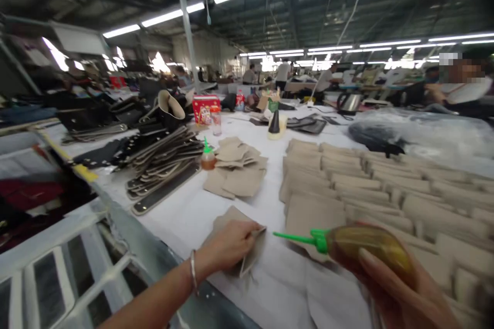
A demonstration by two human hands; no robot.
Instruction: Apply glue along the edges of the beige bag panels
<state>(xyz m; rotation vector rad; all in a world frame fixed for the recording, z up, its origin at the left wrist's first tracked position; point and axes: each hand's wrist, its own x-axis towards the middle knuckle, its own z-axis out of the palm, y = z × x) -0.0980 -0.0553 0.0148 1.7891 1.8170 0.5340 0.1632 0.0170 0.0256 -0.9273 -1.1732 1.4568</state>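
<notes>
My left hand point(231, 241), with a bangle on its wrist, is closed on a beige fabric piece point(227, 218) near the table's front edge. One side of the piece is lifted and folded up under my fingers. On the right, my right hand point(401, 288) is wrapped round a glue bottle point(370, 247) of amber liquid. It lies nearly level, its thin green nozzle pointing left toward the fabric, a small gap apart from it. Beyond my left hand lies a loose pile of beige pieces point(243, 180), next to a second green-capped bottle point(208, 158).
Rows of stacked beige pieces point(358, 180) cover the table's right side. Dark straps point(165, 164) lie in a heap at the left. A red box point(206, 108), a black cone point(275, 122) and a kettle point(349, 104) stand farther back. A metal frame point(77, 277) borders the near left.
</notes>
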